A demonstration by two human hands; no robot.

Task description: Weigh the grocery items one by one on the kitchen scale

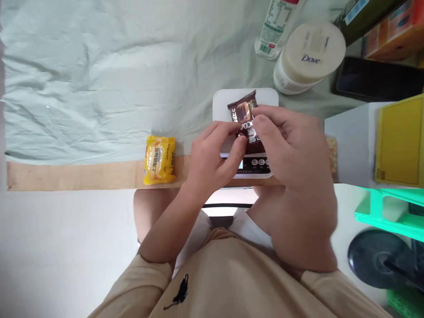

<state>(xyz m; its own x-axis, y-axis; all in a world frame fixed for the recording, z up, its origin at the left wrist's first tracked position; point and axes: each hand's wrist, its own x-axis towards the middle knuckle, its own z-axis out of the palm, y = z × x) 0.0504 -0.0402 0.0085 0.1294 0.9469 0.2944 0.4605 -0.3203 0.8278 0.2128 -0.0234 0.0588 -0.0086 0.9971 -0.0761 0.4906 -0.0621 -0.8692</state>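
Note:
A brown snack packet [244, 115] is held over a small white kitchen scale [221, 102] near the table's front edge. My left hand [213, 154] pinches the packet's near left side with thumb and fingers. My right hand [291, 145] grips its right side and covers part of the scale. The scale's display and buttons [258, 162] show just below the packet. I cannot tell whether the packet rests on the scale platform or is slightly above it. A yellow wrapped bar [159, 160] lies on the table edge, left of my left hand.
A pale green cloth [99, 79] covers the table. A Dove jar [309, 57], a clear bottle [276, 26] and a black phone [374, 81] stand at the back right. A white box with a yellow panel [399, 141] sits right. A green rack [387, 212] is below it.

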